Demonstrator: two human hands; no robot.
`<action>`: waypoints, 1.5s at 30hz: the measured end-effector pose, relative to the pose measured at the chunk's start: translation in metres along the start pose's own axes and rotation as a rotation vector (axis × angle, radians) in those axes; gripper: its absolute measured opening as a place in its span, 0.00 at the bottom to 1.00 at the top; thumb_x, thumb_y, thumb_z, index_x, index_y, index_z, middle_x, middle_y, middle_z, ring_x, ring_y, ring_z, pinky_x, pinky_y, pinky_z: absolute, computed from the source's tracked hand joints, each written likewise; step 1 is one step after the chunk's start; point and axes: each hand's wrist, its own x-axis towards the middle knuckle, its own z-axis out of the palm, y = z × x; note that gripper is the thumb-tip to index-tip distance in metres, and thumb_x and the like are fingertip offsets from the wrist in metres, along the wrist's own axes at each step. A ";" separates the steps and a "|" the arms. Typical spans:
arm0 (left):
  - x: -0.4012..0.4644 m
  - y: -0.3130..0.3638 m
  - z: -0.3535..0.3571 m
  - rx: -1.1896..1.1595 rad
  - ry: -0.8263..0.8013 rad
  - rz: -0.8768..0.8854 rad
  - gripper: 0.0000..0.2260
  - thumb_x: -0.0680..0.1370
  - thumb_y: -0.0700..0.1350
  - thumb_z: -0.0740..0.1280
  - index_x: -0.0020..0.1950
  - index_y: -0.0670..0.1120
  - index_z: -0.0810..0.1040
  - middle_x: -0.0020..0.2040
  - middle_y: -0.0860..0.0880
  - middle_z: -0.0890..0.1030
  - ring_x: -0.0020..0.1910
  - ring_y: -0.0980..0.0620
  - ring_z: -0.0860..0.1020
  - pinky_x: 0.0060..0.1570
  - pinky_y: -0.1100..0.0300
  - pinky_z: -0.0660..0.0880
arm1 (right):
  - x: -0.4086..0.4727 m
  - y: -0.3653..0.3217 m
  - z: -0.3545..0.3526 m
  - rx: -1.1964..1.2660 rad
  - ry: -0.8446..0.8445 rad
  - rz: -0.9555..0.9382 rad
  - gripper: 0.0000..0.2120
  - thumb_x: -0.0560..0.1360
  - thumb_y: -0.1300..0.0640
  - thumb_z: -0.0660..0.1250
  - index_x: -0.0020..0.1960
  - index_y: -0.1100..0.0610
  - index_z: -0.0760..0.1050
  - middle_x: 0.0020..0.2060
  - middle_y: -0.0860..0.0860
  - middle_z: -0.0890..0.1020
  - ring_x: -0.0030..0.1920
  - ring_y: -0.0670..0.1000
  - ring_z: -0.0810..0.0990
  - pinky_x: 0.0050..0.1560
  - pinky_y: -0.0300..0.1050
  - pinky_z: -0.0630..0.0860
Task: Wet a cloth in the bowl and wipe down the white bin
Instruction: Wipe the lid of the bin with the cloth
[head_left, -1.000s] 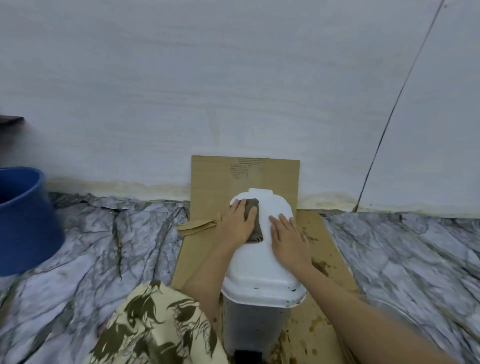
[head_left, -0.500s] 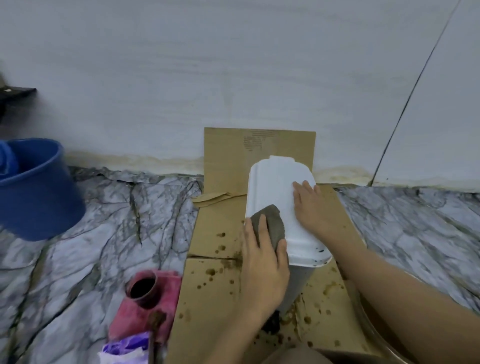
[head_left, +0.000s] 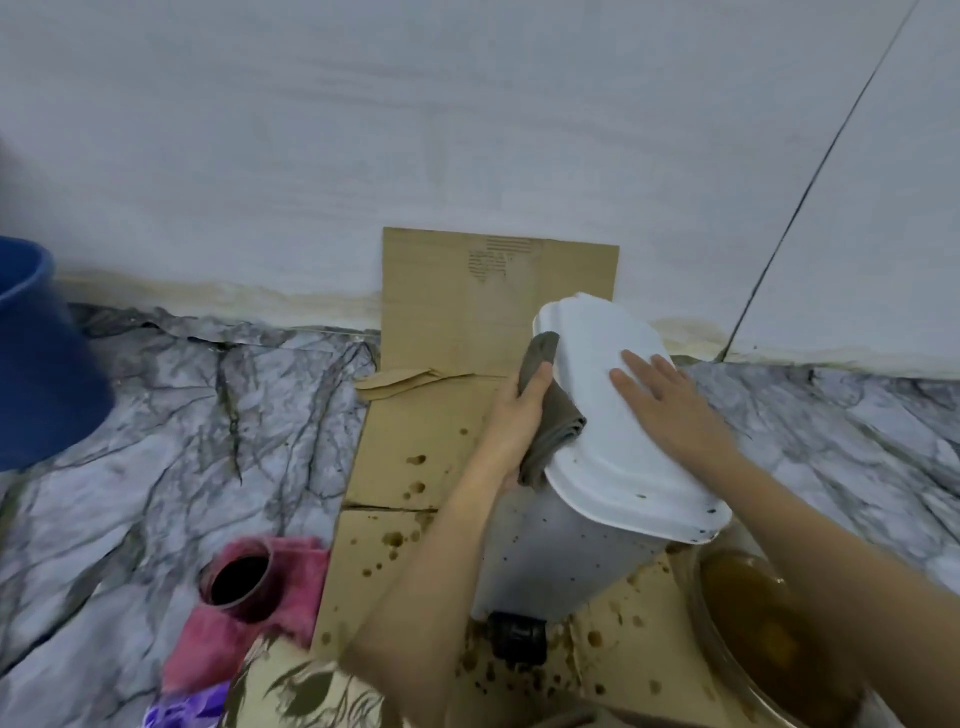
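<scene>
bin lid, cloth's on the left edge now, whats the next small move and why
Probably draw the grey cloth toward the near end of the white bin lid's left rim. The left hand grips it there, the right hand lies flat on the lid, and dark specks dot the near edge.

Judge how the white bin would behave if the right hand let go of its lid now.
The white bin already leans off upright, so it would probably tip or rock. It looks like thin plastic, likely light and easy to shove. The left hand pressing the grey cloth sideways would likely push it over.
</scene>
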 end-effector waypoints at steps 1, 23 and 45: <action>-0.014 -0.011 0.003 0.043 0.002 0.040 0.18 0.80 0.56 0.61 0.65 0.48 0.75 0.57 0.47 0.82 0.54 0.49 0.81 0.58 0.49 0.77 | -0.002 0.004 -0.002 0.011 0.013 0.022 0.26 0.79 0.37 0.47 0.75 0.40 0.53 0.77 0.47 0.54 0.77 0.50 0.49 0.74 0.52 0.49; -0.060 0.000 -0.032 0.888 0.072 0.559 0.16 0.81 0.40 0.60 0.69 0.42 0.72 0.70 0.51 0.69 0.70 0.51 0.67 0.64 0.74 0.59 | 0.001 -0.029 0.012 -0.029 0.004 0.022 0.27 0.77 0.34 0.46 0.75 0.38 0.52 0.77 0.47 0.52 0.77 0.53 0.45 0.75 0.55 0.50; -0.062 0.029 -0.002 0.695 0.075 0.222 0.29 0.80 0.63 0.46 0.76 0.48 0.61 0.76 0.49 0.61 0.74 0.53 0.59 0.72 0.57 0.58 | -0.058 -0.064 -0.005 0.524 0.403 -0.115 0.25 0.80 0.44 0.56 0.73 0.53 0.63 0.72 0.47 0.65 0.74 0.45 0.58 0.72 0.44 0.57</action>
